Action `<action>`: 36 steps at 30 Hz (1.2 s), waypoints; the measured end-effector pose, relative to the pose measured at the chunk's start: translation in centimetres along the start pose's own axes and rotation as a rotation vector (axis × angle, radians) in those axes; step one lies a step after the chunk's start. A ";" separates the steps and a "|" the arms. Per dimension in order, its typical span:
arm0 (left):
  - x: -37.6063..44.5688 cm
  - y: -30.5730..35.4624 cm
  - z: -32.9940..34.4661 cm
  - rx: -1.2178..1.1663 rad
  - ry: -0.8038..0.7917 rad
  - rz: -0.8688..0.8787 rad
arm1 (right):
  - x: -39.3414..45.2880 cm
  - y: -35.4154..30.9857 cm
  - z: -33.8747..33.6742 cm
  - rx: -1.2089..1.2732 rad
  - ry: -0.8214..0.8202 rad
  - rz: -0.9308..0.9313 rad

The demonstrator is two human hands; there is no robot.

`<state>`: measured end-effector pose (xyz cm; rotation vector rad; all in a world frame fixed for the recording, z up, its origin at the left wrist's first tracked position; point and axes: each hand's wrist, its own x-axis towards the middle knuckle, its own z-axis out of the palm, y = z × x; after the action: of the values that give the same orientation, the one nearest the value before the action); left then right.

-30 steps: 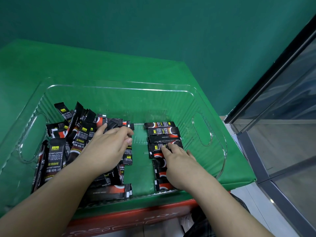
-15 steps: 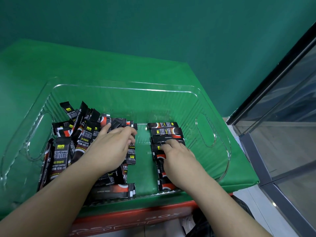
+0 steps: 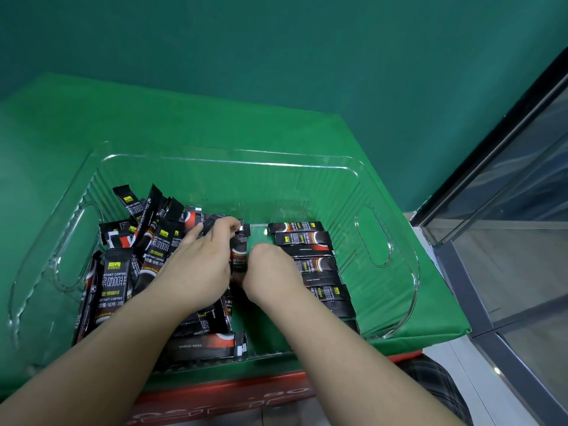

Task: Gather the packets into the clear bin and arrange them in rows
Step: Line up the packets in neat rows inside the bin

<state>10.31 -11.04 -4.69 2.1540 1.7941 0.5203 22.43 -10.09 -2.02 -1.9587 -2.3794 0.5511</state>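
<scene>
A clear bin [image 3: 399,272] sits on a green cloth. A loose pile of black coffee packets [image 3: 138,250] fills its left half. On the right, several packets lie in a tidy row [image 3: 310,256], one behind another. My left hand [image 3: 199,259] and my right hand [image 3: 270,272] meet in the middle of the bin, both on one upright black packet [image 3: 239,253]. My left thumb and fingers pinch its top end. My right fingers curl round its lower side and are hidden from view.
The green cloth [image 3: 215,118] covers the table, with a dark green wall behind. A red box edge [image 3: 221,395] shows below the bin. A glass door with a dark frame [image 3: 507,210] stands to the right.
My right hand left the tidy row and moved left to the bin's middle. My left hand lifted a packet from the pile toward it. The camera has moved closer.
</scene>
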 end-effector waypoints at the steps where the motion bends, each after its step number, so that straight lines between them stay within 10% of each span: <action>1: 0.0 -0.1 0.1 -0.005 0.001 0.003 | 0.1 -0.1 0.0 0.012 -0.006 0.009; 15: -0.2 0.2 -0.3 -0.012 0.014 0.001 | -0.3 3.3 -2.3 0.271 -0.007 0.127; 26: -0.3 0.1 -0.4 0.003 -0.024 -0.003 | 0.4 7.3 -7.8 -0.292 -0.147 0.077; 36: -0.2 0.2 -0.4 0.005 -0.028 -0.001 | 1.2 7.8 -4.6 -0.324 -0.008 0.019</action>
<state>10.23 -11.28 -4.29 2.1528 1.7830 0.4835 30.63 -6.52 -0.11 -2.0980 -2.5953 0.1807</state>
